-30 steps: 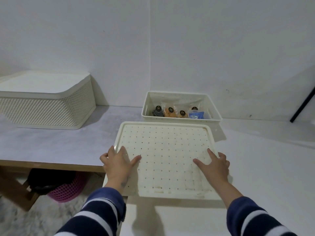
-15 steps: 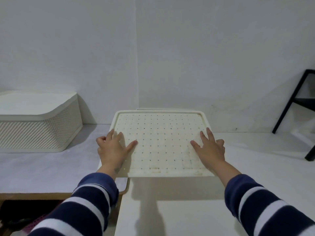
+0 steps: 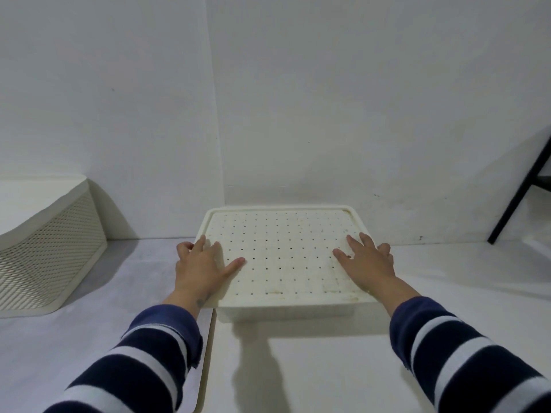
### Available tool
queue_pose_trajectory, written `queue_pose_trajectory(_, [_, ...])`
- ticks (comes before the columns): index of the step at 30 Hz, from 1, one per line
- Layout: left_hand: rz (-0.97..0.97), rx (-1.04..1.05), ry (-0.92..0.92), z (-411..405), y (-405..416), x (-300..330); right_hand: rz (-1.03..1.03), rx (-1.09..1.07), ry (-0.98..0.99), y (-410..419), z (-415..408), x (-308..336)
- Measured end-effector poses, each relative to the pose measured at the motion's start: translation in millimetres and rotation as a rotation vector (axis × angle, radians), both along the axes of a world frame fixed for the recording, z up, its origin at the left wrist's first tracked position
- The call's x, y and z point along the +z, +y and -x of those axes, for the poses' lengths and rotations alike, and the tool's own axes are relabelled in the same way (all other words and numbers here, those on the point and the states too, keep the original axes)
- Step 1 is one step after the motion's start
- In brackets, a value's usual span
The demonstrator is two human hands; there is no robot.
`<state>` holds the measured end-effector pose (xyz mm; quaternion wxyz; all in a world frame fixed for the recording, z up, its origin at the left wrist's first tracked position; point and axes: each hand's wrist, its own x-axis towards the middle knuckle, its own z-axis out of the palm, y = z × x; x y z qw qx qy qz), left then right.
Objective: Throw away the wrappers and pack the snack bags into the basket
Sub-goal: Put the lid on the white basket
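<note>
Pressing flat, left hand (image 3: 200, 267) and right hand (image 3: 367, 261), fingers released, lid (image 3: 283, 251) edges

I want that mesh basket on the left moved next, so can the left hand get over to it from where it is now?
Probably yes. The left hand lies flat on the perforated lid, holding nothing, and only bare tabletop separates it from the mesh basket.

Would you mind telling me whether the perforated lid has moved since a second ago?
Yes. The perforated lid has gone away from the person, toward the back wall, and now covers the basket that stood open behind it, under both hands.
</note>
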<state>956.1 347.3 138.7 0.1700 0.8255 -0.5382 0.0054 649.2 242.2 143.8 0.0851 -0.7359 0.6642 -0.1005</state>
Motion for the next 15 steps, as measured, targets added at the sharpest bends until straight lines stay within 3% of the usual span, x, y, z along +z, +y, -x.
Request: queue_pose_trajectory(15, [-0.125, -0.015, -0.101, -4.8, -83.5, -30.6, 0.076, 0.043, 0.162, -95.1, -11.0, -39.1])
